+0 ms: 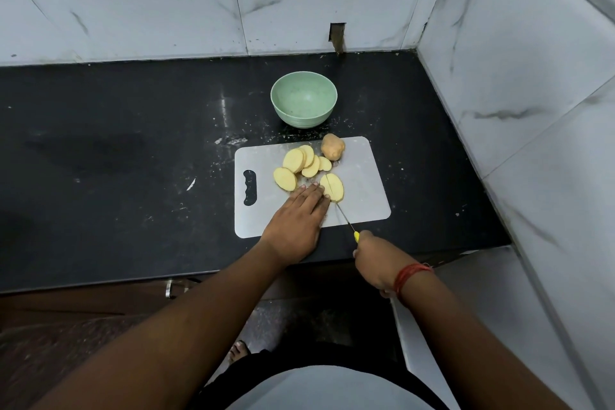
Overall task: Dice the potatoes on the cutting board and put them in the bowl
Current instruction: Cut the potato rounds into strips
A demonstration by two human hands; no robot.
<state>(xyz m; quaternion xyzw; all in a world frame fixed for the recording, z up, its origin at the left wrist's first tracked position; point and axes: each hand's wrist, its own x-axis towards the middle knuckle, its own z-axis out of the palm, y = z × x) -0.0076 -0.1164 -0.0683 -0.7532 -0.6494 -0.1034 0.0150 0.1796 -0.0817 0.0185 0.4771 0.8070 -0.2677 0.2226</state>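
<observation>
Just one head-worn wide-angle cam, looking forward and down at the black countertop from standing height, tiled corner walls filling the top.

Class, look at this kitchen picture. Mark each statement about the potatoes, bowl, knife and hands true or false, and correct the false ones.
1. The green bowl already holds diced potato. False: it holds nothing.
2. The right hand grips a yellow-handled knife. True.
3. The left hand lies flat, its fingertips against the potato slice being cut. True.
4. Every potato on the cutting board is sliced. False: one unpeeled whole potato sits at the far edge.
5. The bowl stands on the board. False: it stands on the black counter beyond it.
</observation>
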